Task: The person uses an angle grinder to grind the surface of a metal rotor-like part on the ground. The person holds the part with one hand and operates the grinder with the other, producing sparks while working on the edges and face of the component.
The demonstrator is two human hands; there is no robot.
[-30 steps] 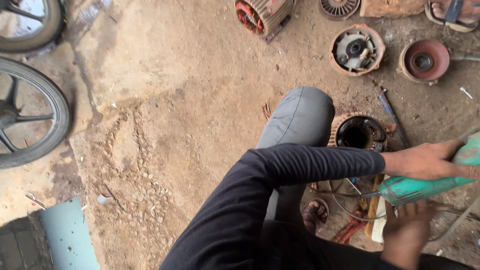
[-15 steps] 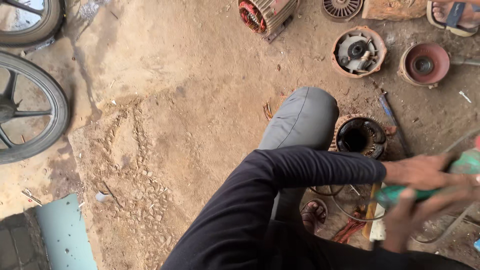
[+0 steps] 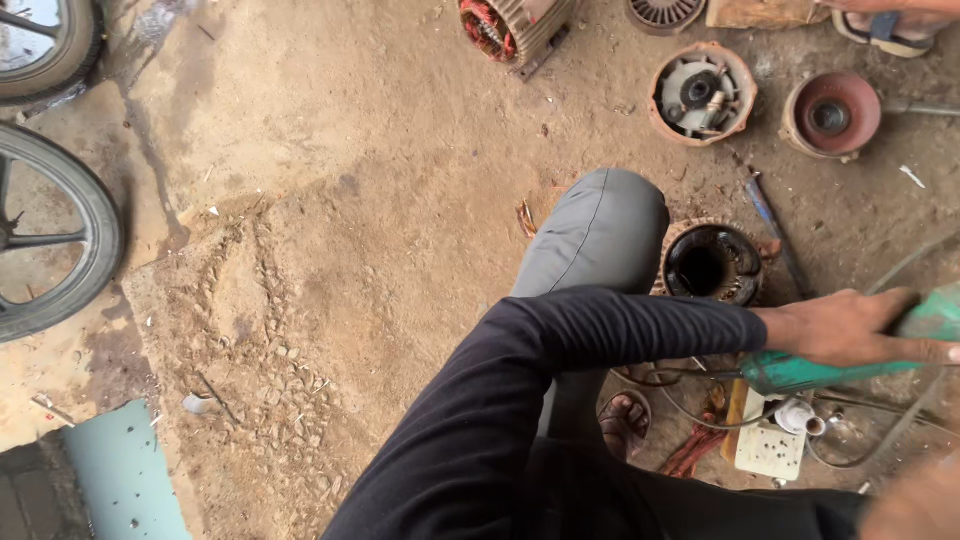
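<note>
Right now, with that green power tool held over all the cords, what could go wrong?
1. The left hand grips the green power tool right above loose cords and a white socket box; a cord could snag or get cut.
2. A sandalled foot sits close under the tool, so a slip might hurt it.
3. The round motor housing stands loose on the dirt beside the knee and may shift if bumped.

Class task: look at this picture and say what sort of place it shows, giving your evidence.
Probably an open-air motor repair workshop: dismantled motor housings and a wound stator lie on the dirt ground, and wheels stand nearby.
</note>
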